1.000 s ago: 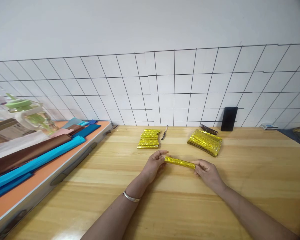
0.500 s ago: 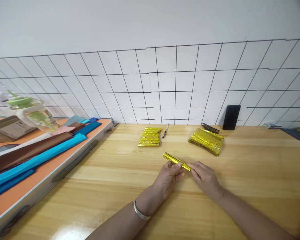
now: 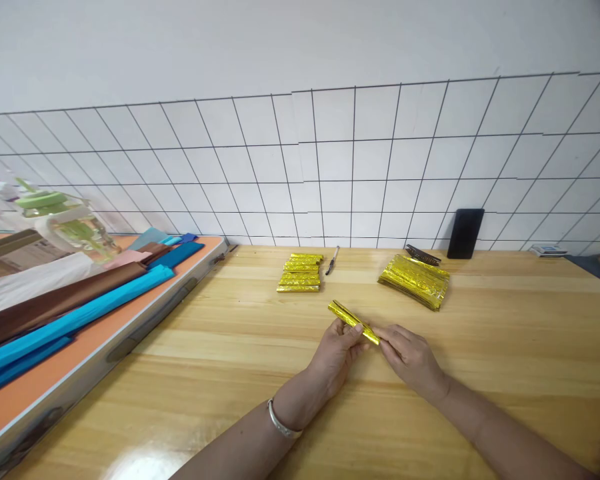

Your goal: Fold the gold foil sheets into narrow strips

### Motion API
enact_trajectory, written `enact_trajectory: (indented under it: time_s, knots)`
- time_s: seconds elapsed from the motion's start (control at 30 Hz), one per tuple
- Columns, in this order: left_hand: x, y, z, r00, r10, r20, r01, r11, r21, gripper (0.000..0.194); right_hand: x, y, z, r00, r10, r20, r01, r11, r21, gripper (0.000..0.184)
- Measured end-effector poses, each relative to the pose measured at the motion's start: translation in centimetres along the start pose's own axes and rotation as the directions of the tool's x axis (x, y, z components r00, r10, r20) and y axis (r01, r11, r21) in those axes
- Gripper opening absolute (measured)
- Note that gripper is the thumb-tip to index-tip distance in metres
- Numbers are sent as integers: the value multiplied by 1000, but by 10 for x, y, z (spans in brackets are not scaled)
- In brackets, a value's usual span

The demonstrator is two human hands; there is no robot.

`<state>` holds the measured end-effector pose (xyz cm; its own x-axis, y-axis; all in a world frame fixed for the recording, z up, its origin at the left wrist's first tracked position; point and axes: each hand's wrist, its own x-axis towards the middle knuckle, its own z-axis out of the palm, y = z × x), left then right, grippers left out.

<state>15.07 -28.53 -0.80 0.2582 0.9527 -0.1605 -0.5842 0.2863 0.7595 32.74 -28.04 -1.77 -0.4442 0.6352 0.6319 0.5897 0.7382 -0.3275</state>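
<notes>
A narrow strip of shiny gold foil (image 3: 344,313), folded or rolled lengthwise, is held slantwise above the wooden table. My left hand (image 3: 341,350) pinches it near the middle, thumb on top and fingers underneath. At its lower right end, my right hand (image 3: 405,350) has thumb and fingers closed on the foil; the fingertips are partly hidden. Farther back lie several similar folded gold strips (image 3: 300,279) in a row. To the right rests a stack of flat gold foil sheets (image 3: 414,281).
A pen (image 3: 332,261) lies beside the folded strips. Behind the stack are a dark clip-like object (image 3: 423,255) and a black phone-like slab (image 3: 465,233) leaning on the tiled wall. Left, an orange-topped box (image 3: 125,313) bears coloured paper rolls (image 3: 80,317) and a green-lidded bottle (image 3: 65,217).
Both hands stay almost in place on the foil strip. Its lower right end has tilted slightly downward. The view has shifted a little.
</notes>
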Motion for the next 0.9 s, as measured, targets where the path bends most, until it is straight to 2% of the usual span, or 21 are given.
enact_trajectory:
  time_s: [0.13,0.3,0.47,0.67,0.73,0.8,0.9]
  knots:
    - [1,2,-2,1000,20,-8,-20,1000,-3,27,-2,4,0,998,-48,32,49,998,-48,35]
    - [2,4,-4,1000,11,-4,-11,1000,-29,32,-3,11,-1,985,-170,15,170,979,-114,36]
    - [1,8,0,1000,15,-19,-16,999,-38,30,-4,10,-3,963,-242,118,260,950,-171,35]
    - [-3,10,3,999,26,22,-24,994,-105,28,1,-3,-8,925,-315,211,342,934,-105,33]
    - [-4,11,3,999,8,44,-4,994,-108,28,4,-10,-12,926,-319,201,334,941,-46,28]
    - [-5,12,4,996,19,90,-13,998,-63,26,7,-15,-17,951,-276,142,274,961,29,25]
    - [-8,15,8,979,56,193,-75,993,90,22,11,-18,-22,997,-72,0,71,984,162,22]
